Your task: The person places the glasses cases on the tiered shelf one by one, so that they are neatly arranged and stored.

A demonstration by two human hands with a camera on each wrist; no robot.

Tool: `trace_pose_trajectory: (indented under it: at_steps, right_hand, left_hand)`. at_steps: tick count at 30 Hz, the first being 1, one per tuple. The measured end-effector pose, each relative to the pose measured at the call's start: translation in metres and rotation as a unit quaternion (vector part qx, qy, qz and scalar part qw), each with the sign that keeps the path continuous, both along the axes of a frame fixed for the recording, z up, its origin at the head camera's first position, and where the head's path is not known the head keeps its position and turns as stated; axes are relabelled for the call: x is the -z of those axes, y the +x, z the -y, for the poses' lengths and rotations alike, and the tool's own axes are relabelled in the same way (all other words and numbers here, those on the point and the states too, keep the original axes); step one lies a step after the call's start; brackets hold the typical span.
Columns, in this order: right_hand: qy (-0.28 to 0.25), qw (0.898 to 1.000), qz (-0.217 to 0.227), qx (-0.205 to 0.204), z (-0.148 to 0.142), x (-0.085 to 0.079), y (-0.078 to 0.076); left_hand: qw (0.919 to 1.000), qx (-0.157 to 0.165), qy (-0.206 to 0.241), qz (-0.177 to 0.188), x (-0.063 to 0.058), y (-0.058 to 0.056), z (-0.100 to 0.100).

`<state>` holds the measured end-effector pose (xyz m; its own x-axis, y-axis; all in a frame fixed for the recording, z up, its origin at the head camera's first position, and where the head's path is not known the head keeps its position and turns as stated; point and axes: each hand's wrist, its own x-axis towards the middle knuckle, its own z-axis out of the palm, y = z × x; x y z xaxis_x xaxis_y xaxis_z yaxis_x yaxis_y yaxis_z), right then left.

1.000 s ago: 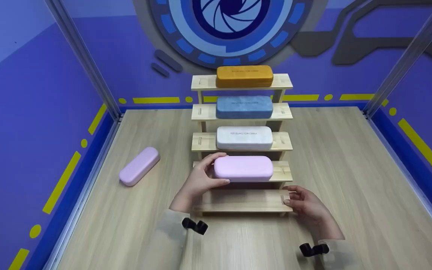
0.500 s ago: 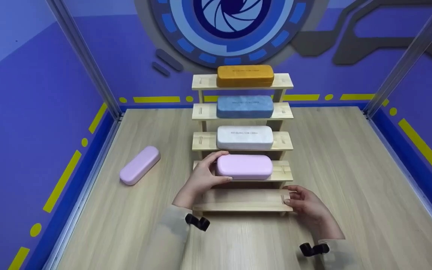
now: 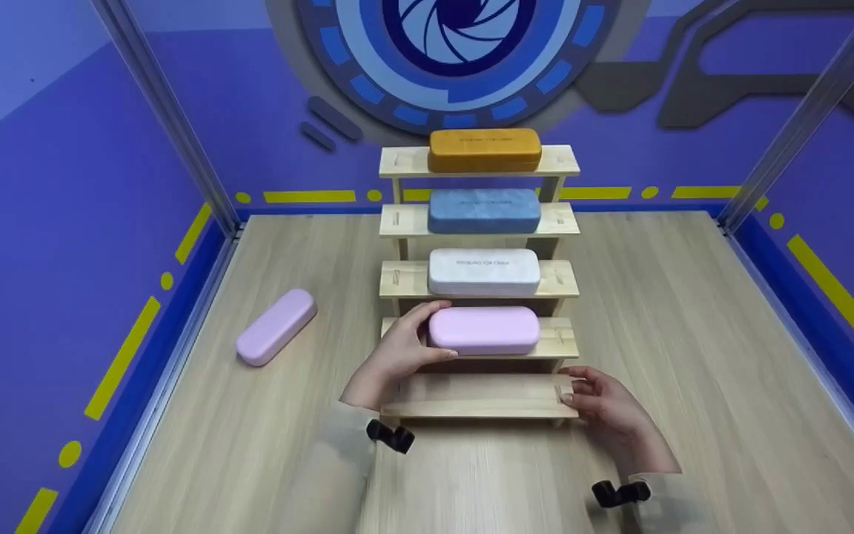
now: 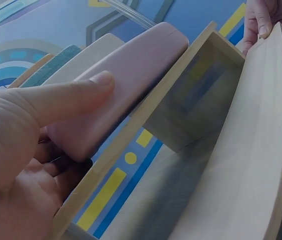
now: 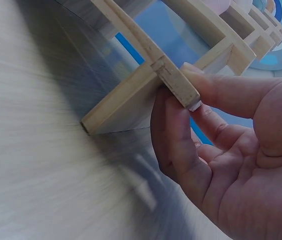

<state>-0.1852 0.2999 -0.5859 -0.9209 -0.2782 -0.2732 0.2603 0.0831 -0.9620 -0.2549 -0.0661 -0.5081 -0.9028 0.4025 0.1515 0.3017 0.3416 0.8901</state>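
A pink glasses case (image 3: 483, 331) lies lengthwise on the second step from the bottom of a stepped wooden rack (image 3: 479, 397). My left hand (image 3: 402, 348) grips its left end, thumb along the front side and fingers behind; in the left wrist view the thumb presses on the pink case (image 4: 126, 75). My right hand (image 3: 612, 408) pinches the right end of the lowest step, and the right wrist view shows thumb above and fingers beneath the board (image 5: 175, 82). White (image 3: 483, 271), blue (image 3: 483, 211) and orange (image 3: 485, 150) glasses cases sit on the higher steps, one on each.
A second pink glasses case (image 3: 276, 327) lies slantwise on the wood-grain table (image 3: 197, 445), left of the rack. Blue and purple panels (image 3: 249, 111) with metal posts wall the table at the back and both sides. The rack stands close to the back panel.
The pink case in my left hand has shifted slightly right and back on its step, the left hand moving along with it. My right hand keeps its pinch on the lowest step.
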Motion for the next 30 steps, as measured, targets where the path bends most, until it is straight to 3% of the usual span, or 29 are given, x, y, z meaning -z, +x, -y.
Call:
trace_pose_trajectory:
  at_steps: [13,30]
  right_hand:
    - [0.002,1.000,0.004,0.008,0.0021,0.0001,-0.0008]
    - [-0.024,1.000,0.001,-0.015,-0.0006,0.0007,0.0000]
  left_hand:
    - [0.9984,0.006,-0.056,0.005,-0.0050,-0.0020,0.0009]
    - [0.9989,0.007,-0.043,0.019,-0.0063,-0.0015,0.0007]
